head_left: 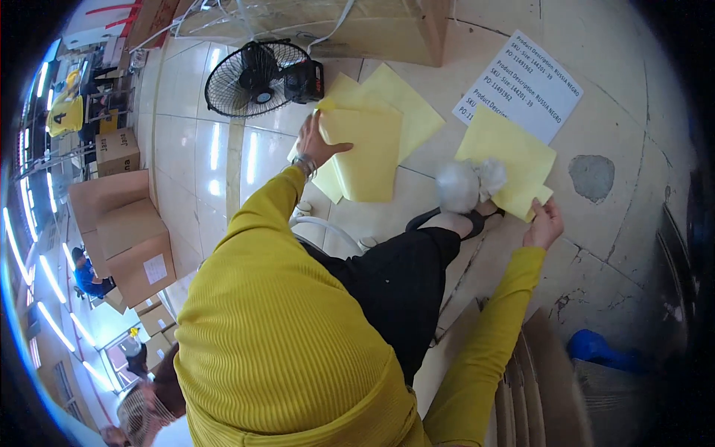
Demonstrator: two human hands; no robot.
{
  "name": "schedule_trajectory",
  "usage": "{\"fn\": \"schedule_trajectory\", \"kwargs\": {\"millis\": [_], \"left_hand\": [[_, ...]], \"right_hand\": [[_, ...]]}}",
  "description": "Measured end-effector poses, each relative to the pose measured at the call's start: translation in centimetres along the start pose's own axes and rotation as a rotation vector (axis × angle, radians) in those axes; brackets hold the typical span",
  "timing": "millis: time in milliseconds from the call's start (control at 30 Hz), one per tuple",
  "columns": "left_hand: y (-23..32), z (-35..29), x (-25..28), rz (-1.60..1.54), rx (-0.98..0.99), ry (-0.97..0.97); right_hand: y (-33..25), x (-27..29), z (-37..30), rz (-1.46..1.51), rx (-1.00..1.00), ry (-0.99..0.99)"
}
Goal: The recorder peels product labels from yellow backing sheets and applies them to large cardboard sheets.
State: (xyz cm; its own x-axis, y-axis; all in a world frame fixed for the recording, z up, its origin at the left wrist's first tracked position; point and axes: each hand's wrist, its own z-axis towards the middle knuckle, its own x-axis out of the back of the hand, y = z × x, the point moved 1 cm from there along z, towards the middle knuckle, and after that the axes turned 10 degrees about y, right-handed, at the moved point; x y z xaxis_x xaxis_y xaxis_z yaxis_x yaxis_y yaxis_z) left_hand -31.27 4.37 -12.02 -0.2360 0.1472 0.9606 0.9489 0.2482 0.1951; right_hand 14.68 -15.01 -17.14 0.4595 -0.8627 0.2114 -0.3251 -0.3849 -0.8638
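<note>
Several yellow paper sheets [372,149] lie overlapping on the tiled floor ahead of me. My left hand [319,143] rests on the left side of the top one, thumb stretched away from the fingers. Farther right, my right hand [545,223] pinches the near corner of another yellow sheet [514,153], which partly covers a white printed sheet [532,82]. A crumpled translucent plastic bag [459,186] sits between the two groups of yellow paper, beside my sandalled foot and overlapping the held sheet in view.
A black fan [261,78] stands beyond my left hand, near a large tape-wrapped carton [387,30]. Open cardboard boxes [123,223] stand at left. Flattened cardboard [544,380] and a blue object [596,346] lie at lower right. Other people are in the left background.
</note>
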Motion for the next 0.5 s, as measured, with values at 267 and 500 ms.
{"fn": "schedule_trajectory", "kwargs": {"millis": [267, 500], "left_hand": [[1.8, 2.3, -0.4, 0.391, -0.594, -0.322], [6.9, -5.1, 5.9, -0.099, -1.100, 0.226]], "right_hand": [[-12.6, 4.1, -3.0, -0.252, 0.919, 0.433], [-18.1, 8.7, -8.2, -0.009, 1.045, 0.677]]}}
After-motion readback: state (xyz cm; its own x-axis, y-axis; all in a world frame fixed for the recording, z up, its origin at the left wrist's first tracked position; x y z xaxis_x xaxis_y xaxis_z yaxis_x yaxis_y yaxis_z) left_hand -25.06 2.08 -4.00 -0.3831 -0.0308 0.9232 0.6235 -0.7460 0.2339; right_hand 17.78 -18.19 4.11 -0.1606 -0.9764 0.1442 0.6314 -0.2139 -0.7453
